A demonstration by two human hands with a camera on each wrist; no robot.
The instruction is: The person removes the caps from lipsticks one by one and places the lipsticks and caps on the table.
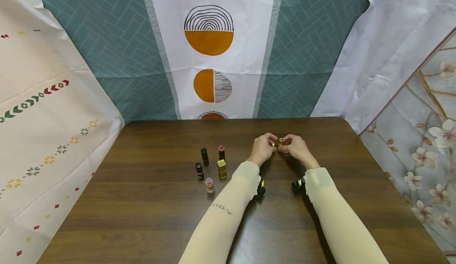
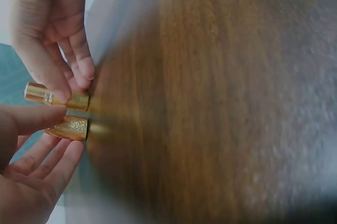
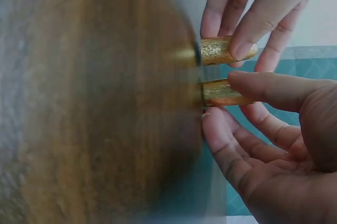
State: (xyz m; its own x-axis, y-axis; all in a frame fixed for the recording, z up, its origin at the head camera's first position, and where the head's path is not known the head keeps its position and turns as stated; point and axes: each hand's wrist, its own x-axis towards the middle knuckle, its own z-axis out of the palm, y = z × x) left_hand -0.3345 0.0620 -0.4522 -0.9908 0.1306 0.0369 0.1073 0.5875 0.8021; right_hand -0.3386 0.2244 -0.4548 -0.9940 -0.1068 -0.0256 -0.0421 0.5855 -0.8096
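Observation:
Near the far right of the table, my left hand [image 1: 263, 148] and right hand [image 1: 296, 149] are side by side. A short gold lipstick tube [image 2: 34, 93] with a narrower end is pinched by my right thumb and fingers. My left thumb and fingers pinch a gold, glittery piece [image 2: 75, 127] that looks like a lipstick cap. In the wrist views the two gold pieces stand upright at the tabletop, parallel with a small gap between them. Fingers cover part of both pieces.
Left of my left forearm stand two black tubes [image 1: 204, 156], a black lipstick with a red top [image 1: 221, 152], a gold box-shaped tube [image 1: 222, 169] and a clear-topped pink lipstick [image 1: 209, 185]. The brown table [image 1: 149, 216] ends at a hanging patterned cloth [image 1: 303, 58].

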